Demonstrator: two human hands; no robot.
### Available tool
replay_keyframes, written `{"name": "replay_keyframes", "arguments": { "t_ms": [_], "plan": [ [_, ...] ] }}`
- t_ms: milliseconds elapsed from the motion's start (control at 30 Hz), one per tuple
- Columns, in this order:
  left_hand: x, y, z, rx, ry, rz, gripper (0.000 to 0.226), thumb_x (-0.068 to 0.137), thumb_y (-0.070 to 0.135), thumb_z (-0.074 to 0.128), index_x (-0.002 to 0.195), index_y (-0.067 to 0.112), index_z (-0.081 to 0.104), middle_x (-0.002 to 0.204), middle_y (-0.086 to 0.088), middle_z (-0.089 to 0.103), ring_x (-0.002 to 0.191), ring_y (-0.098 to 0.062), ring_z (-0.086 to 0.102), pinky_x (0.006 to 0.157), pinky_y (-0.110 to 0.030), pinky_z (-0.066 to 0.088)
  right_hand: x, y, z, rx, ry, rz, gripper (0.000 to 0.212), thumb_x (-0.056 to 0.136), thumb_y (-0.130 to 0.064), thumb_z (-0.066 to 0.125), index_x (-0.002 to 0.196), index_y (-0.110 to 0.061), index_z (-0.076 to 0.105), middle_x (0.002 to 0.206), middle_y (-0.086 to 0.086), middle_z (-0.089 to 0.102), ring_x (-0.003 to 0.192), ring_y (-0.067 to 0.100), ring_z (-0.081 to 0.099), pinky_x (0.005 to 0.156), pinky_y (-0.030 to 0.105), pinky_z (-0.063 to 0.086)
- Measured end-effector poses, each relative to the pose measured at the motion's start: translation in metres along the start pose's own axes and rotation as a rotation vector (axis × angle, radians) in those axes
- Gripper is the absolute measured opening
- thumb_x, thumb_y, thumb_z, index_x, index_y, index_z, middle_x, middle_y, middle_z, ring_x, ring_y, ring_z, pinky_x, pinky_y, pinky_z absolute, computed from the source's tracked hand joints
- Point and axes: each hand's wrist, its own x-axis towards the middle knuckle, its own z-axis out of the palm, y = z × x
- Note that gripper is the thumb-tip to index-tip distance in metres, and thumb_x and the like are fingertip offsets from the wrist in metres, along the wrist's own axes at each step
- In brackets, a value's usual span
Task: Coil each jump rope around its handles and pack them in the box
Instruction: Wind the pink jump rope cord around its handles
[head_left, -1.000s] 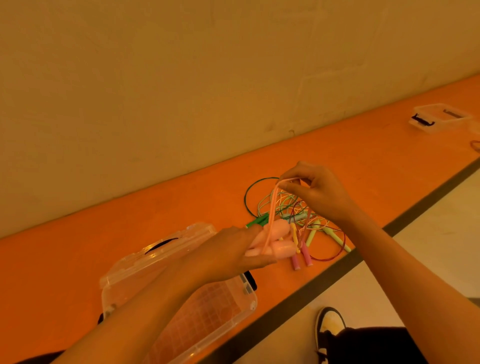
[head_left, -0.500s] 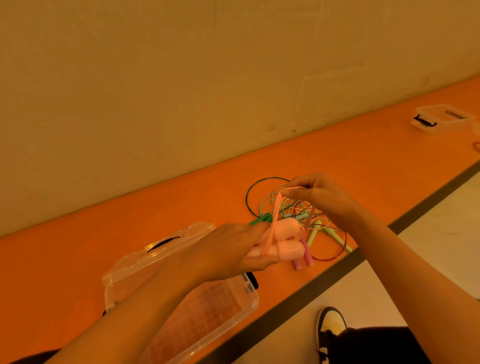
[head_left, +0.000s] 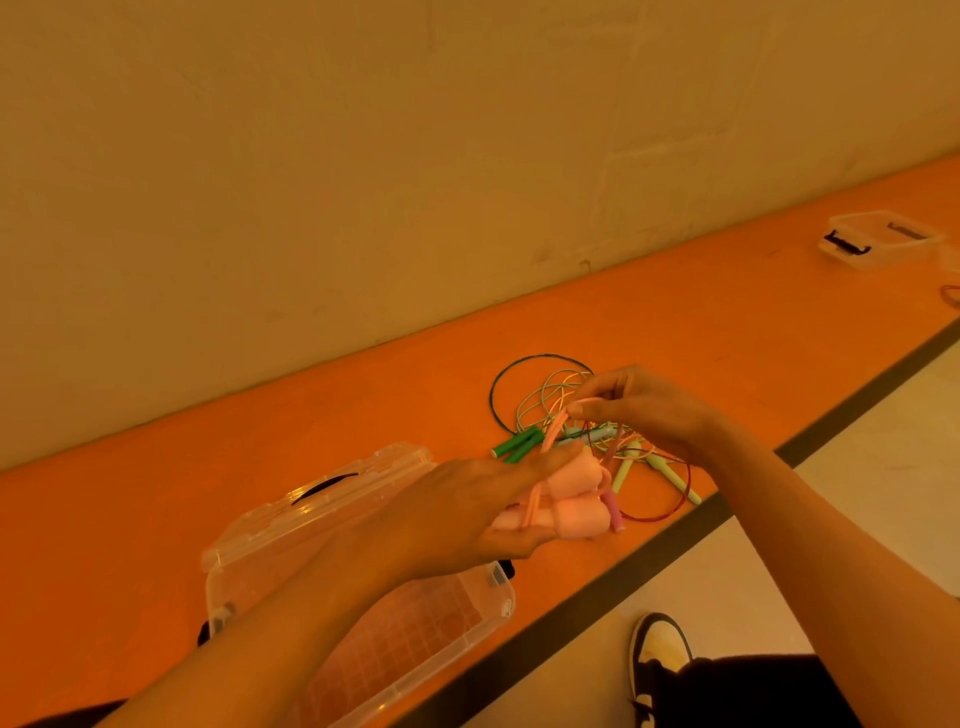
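Packing has barely begun, by the look of it. The clear box lies open on the orange table with its lid thrown back, and no rope shows inside it. One rope is being wound. The left grip clasps the two pink handles side by side, fingers over the top and thumb beneath, just above the box's 1 o'clock corner. The right grip pinches the pink cord at 1 o'clock from the handles, so a strand runs taut from the pinch down across them. How many turns are already on I cannot tell.

Every other rope is still to do. A loose tangle with a pair of green handles lies on the table beyond the hands, at 1 o'clock from the box.

Against the earlier frames, the right grip has dropped closer to the handles, so the raised loop of cord is shorter. The box and the tangle lie as they did.
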Motion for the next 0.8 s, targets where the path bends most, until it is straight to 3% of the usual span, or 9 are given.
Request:
{"name": "replay_keyframes", "arguments": {
  "t_ms": [100, 233, 333, 500, 667, 733, 800],
  "plan": [
    [0.001, -0.009, 0.006, -0.094, 0.019, -0.064, 0.078, 0.096, 0.053, 0.055, 0.150, 0.059, -0.002, 0.101, 0.007, 0.062, 0.081, -0.006, 0.057, 0.071, -0.031, 0.052, 0.001, 0.006, -0.007, -0.001, -0.005, 0.013, 0.024, 0.077, -0.030, 0.074, 0.090, -0.011, 0.078, 0.093, 0.005, 0.072, 0.090, 0.016, 0.063, 0.078, 0.030, 0.050],
    [-0.001, -0.015, 0.006, -0.178, 0.076, -0.072, 0.074, 0.093, 0.053, 0.058, 0.143, 0.068, 0.005, 0.086, 0.009, 0.064, 0.069, -0.004, 0.058, 0.063, -0.026, 0.049, 0.002, 0.016, -0.014, -0.046, 0.010, 0.044, 0.024, 0.080, -0.033, 0.073, 0.092, -0.012, 0.077, 0.098, 0.022, 0.064, 0.088, 0.025, 0.054, 0.077, 0.037, 0.044],
    [-0.003, -0.020, 0.003, -0.262, 0.140, -0.102, 0.072, 0.091, 0.052, 0.062, 0.144, 0.064, 0.014, 0.096, 0.007, 0.069, 0.076, -0.006, 0.065, 0.070, -0.035, 0.058, -0.001, 0.020, -0.023, -0.059, 0.025, 0.075, 0.015, 0.089, -0.023, 0.067, 0.095, -0.012, 0.076, 0.092, 0.007, 0.066, 0.087, 0.019, 0.055, 0.072, 0.028, 0.045],
    [-0.007, -0.031, -0.001, -0.263, 0.189, -0.129, 0.071, 0.085, 0.060, 0.060, 0.144, 0.063, 0.020, 0.102, 0.004, 0.070, 0.080, -0.011, 0.067, 0.072, -0.046, 0.056, -0.004, 0.018, -0.035, -0.089, 0.077, 0.050, 0.015, 0.093, -0.023, 0.062, 0.094, -0.016, 0.075, 0.091, 0.005, 0.068, 0.084, 0.014, 0.059, 0.072, 0.027, 0.046],
    [-0.007, -0.024, -0.001, -0.193, 0.108, -0.098, 0.072, 0.090, 0.057, 0.064, 0.145, 0.064, 0.018, 0.103, 0.009, 0.068, 0.085, -0.007, 0.065, 0.074, -0.039, 0.056, 0.002, 0.020, -0.028, -0.027, 0.216, -0.006, 0.019, 0.085, -0.037, 0.066, 0.090, -0.022, 0.077, 0.093, 0.008, 0.070, 0.086, 0.025, 0.062, 0.075, 0.035, 0.050],
    [-0.008, -0.016, -0.001, -0.129, 0.072, -0.058, 0.073, 0.088, 0.062, 0.062, 0.136, 0.075, 0.008, 0.110, 0.016, 0.064, 0.089, 0.001, 0.058, 0.077, -0.030, 0.051, 0.008, 0.021, -0.018, 0.000, 0.301, -0.028, 0.021, 0.082, -0.039, 0.069, 0.091, -0.022, 0.077, 0.093, 0.013, 0.070, 0.084, 0.025, 0.061, 0.074, 0.036, 0.049],
    [-0.006, -0.011, -0.002, -0.086, 0.044, -0.019, 0.076, 0.086, 0.064, 0.062, 0.131, 0.079, 0.003, 0.104, 0.026, 0.055, 0.083, 0.010, 0.051, 0.072, -0.017, 0.041, 0.012, 0.022, -0.008, 0.010, 0.334, -0.044, 0.017, 0.084, -0.034, 0.071, 0.092, -0.020, 0.078, 0.092, 0.015, 0.070, 0.078, 0.017, 0.059, 0.070, 0.031, 0.047]
  ]
}}
